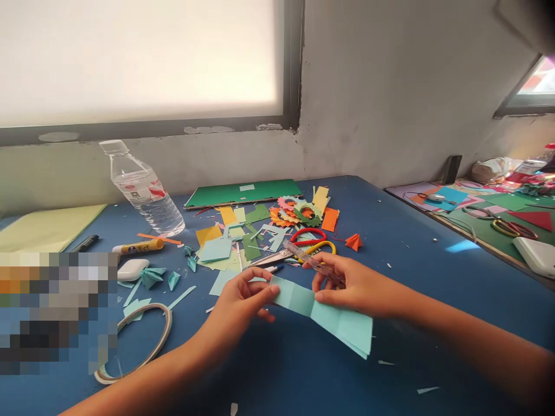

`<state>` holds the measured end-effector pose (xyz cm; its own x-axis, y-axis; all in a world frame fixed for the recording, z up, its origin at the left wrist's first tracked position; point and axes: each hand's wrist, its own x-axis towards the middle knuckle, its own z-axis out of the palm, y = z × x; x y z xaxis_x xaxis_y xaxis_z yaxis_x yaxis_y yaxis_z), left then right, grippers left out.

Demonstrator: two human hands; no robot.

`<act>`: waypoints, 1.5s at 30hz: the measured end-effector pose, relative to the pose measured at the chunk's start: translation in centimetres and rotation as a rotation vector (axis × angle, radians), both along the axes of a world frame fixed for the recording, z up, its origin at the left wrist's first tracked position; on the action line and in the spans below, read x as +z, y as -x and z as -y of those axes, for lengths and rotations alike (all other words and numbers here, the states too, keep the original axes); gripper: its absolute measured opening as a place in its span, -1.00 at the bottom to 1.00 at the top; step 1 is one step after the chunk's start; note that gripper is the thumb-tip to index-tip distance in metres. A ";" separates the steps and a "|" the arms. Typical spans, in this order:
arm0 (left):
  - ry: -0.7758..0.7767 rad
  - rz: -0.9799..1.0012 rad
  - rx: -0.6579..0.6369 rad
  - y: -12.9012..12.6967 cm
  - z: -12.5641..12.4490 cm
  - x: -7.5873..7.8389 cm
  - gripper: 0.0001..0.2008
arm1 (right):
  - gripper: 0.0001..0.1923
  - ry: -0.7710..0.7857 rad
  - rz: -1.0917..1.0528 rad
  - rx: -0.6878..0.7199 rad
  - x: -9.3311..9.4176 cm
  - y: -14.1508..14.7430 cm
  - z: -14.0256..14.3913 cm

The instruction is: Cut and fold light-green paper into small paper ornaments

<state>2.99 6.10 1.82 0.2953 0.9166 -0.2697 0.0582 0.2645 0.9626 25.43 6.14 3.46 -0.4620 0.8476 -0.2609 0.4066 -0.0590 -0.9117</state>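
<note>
Bare blue table [411, 254] right of the hands, paper scraps [255, 231], scissors [303, 245], bottle [145, 193] crowding behind

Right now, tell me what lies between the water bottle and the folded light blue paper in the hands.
In the head view, between the water bottle and the light blue paper lie loose paper scraps in yellow, green and pale blue on the blue table.

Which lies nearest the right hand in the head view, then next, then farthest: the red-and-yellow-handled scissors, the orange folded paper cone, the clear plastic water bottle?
From the right hand:
1. Red-and-yellow-handled scissors, just beyond the fingers.
2. Orange folded paper cone, a little farther back, lying alone.
3. Clear plastic water bottle, far to the left by the wall.
</note>
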 end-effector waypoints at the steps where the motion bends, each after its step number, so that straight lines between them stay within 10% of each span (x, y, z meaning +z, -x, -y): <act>1: 0.001 -0.006 0.004 0.0 0.0 0.0 -0.70 | -0.52 0.037 0.000 0.012 0.1 -0.2 -0.1; 13: -0.348 -0.217 0.056 1.1 -0.7 -0.8 -0.78 | -0.58 0.279 -0.108 0.101 -0.4 -1.3 -0.7; 20: -1.216 -0.524 -0.287 0.4 3.1 0.0 -0.45 | -0.49 0.142 -0.285 -0.084 -1.1 1.6 1.6; 25: -0.866 -0.492 -0.263 -0.1 3.7 0.6 -0.89 | -0.48 0.115 -0.327 -0.073 -0.6 1.6 2.0; 31: -0.367 -0.319 0.087 1.3 0.3 2.5 -0.82 | -0.52 -0.026 -0.197 -0.069 0.6 -0.6 0.8; 37: -0.239 -0.188 0.392 4.7 -2.5 3.0 -0.82 | -0.54 -0.068 0.000 -0.101 1.7 -4.3 -1.3; 45: -0.147 -0.217 0.437 5.5 -1.6 2.4 -0.81 | -0.50 0.094 0.183 0.085 1.2 -5.7 -1.7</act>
